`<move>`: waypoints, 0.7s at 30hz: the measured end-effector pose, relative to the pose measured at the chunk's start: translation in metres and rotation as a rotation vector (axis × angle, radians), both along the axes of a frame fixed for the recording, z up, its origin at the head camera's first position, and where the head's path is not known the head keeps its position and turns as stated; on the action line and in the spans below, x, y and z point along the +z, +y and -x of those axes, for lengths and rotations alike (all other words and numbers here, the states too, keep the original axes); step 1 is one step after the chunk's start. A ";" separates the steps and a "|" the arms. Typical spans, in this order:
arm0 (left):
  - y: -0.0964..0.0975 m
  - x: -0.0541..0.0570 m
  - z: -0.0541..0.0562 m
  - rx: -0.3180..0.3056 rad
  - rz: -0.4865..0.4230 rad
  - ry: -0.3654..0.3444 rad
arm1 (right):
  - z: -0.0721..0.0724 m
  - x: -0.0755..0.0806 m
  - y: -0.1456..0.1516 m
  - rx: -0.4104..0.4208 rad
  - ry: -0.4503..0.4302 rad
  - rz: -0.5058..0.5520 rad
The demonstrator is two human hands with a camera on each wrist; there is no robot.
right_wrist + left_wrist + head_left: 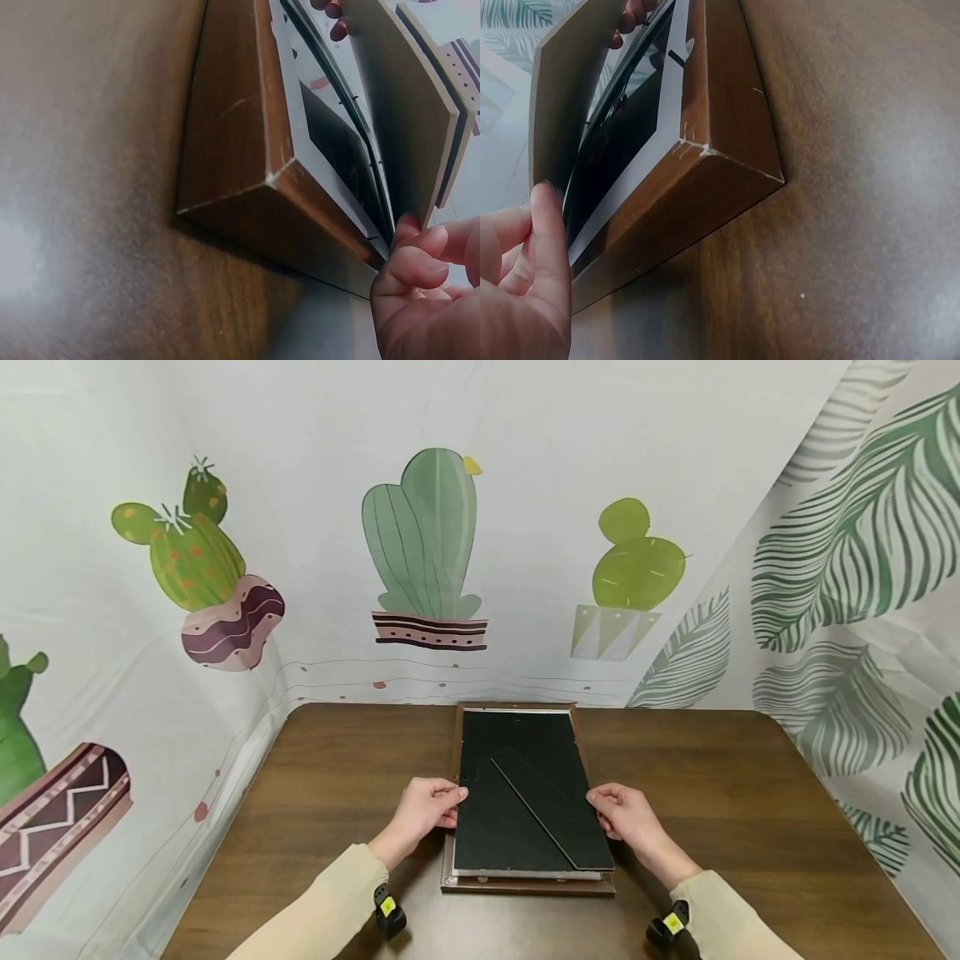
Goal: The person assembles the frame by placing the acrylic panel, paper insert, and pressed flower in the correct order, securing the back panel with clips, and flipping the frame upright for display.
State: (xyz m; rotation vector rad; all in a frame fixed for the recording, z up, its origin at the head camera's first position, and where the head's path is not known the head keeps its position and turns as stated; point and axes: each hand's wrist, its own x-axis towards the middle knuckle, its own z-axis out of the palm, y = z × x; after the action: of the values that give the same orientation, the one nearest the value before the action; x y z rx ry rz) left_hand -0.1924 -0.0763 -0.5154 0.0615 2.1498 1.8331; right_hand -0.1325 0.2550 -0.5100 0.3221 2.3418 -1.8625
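Note:
A brown wooden picture frame [528, 887] lies face down on the table. Over it is its black backing board [480, 839], with a flat easel leg [551, 814] slanting across it. My left hand [424, 807] pinches the board's left edge between thumb and fingers. On the opposite edge, my right hand [627, 815] pinches the board the same way. Both wrist views show the board [562, 105] tilted up out of the frame [229, 112], its near end raised. Inside the frame, a pale inner border [671, 90] and a dark glossy surface [337, 142] show beneath the board.
The brown wooden table [360, 743] extends to both sides of the frame. Behind it hangs a white cloth [532, 560] printed with cacti and leaves. A small black wrist camera [388, 914] is strapped at each sleeve.

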 end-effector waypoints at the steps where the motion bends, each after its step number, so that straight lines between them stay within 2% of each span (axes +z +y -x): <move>1: 0.000 0.000 0.000 0.003 0.003 0.000 | 0.001 0.000 0.000 0.002 0.002 -0.008; 8: 0.000 0.002 0.000 0.013 0.025 0.020 | 0.003 -0.002 -0.001 -0.005 0.009 -0.085; 16: -0.001 -0.003 0.003 0.025 0.068 0.074 | 0.005 -0.005 0.000 0.033 0.111 -0.290; 21: 0.000 -0.004 0.003 0.025 0.128 0.122 | 0.004 -0.006 0.002 0.046 0.146 -0.343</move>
State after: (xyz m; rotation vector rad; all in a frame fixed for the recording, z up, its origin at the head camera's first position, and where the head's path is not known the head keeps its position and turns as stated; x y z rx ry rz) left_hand -0.1957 -0.0762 -0.5196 0.1211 2.3563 1.7419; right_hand -0.1369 0.2567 -0.5156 0.1682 2.7421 -1.5050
